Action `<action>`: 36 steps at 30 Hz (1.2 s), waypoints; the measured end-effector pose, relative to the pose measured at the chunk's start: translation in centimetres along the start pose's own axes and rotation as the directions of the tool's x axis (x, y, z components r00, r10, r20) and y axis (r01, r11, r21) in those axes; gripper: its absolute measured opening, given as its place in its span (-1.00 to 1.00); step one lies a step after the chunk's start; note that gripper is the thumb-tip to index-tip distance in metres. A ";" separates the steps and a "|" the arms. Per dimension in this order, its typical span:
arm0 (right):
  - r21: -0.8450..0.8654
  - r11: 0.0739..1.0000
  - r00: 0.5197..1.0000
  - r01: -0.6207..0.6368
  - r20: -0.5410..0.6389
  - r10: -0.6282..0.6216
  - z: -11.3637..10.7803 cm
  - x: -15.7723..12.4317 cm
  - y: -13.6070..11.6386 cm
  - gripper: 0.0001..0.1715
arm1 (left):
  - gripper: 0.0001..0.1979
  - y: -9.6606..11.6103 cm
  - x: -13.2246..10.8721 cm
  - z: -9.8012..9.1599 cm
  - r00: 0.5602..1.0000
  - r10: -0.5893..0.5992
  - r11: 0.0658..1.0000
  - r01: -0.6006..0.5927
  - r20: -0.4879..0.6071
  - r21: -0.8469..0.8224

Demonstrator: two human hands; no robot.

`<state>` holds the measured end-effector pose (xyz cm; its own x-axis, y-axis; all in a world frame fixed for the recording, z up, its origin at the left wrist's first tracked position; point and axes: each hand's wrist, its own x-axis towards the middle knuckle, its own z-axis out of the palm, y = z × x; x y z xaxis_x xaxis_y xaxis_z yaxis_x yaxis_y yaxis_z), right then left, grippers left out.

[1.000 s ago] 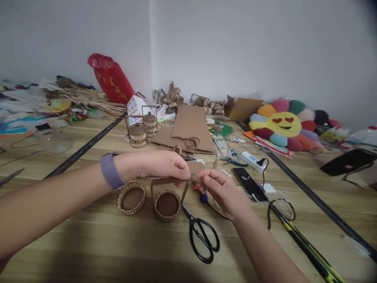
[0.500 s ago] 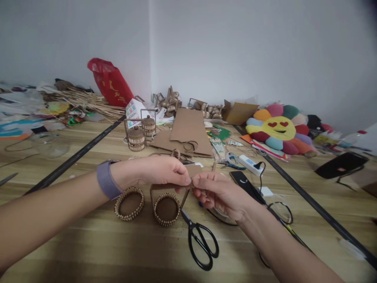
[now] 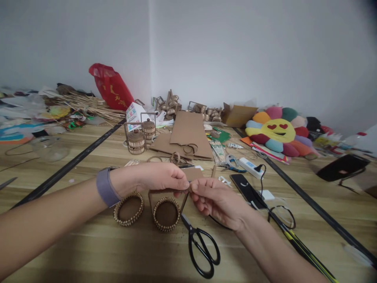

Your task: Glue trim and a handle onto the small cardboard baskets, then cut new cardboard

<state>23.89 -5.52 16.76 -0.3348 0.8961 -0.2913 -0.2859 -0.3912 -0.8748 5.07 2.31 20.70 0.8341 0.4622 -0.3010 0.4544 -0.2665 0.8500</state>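
My left hand (image 3: 161, 177) pinches the top bar of a square cardboard handle (image 3: 151, 200) near its right corner. My right hand (image 3: 213, 194) is closed at that same corner, thumb and fingertips almost touching those of the left. Just what lies between the fingertips is largely hidden. Inside the handle's frame stands a small round basket (image 3: 166, 227) edged with short wooden sticks. A second stick-edged ring (image 3: 129, 223) with a brown base lies to its left, below my left wrist. Black-handled scissors (image 3: 203, 251) lie open in front of the basket, their tips close to it.
Beyond the hands lie cardboard sheets (image 3: 188, 127) and curled strips (image 3: 191, 149). Two finished lidded baskets (image 3: 136, 142) stand back left. On the right are a phone (image 3: 247, 190), a power strip (image 3: 250, 166), cables and a flower cushion (image 3: 278, 131). A red bag (image 3: 112, 88) leans on the wall.
The view has tilted slightly, so the scene sits a little lower. Both hands keep their pinch at the handle's corner, with only a slight shift.
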 end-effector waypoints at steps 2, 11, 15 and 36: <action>0.015 1.000 1.000 0.002 0.003 -0.002 0.0 0.0 0.1 -0.53 | -0.61 -0.2 0.1 -0.1 1.000 0.005 1.000 -0.005 0.007 -0.005; 0.048 0.996 0.993 -0.081 0.084 0.077 -0.2 0.1 -0.1 -0.53 | -0.53 -0.5 0.0 0.1 0.999 0.022 1.000 -0.022 0.025 0.008; 0.062 0.995 0.993 -0.079 0.098 0.072 -0.3 0.0 -0.2 -0.55 | -0.49 -0.5 0.0 0.3 1.000 0.015 1.000 -0.015 0.020 0.007; 0.229 0.972 0.996 0.054 0.051 -0.068 0.9 0.1 1.3 -0.57 | -0.54 -0.4 0.0 0.3 1.000 0.020 0.996 -0.021 -0.010 -0.082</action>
<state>22.66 -6.16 15.91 -0.3599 0.9087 -0.2115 -0.5019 -0.3796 -0.7772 5.02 2.17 20.22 0.8400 0.4648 -0.2799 0.4098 -0.2054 0.8888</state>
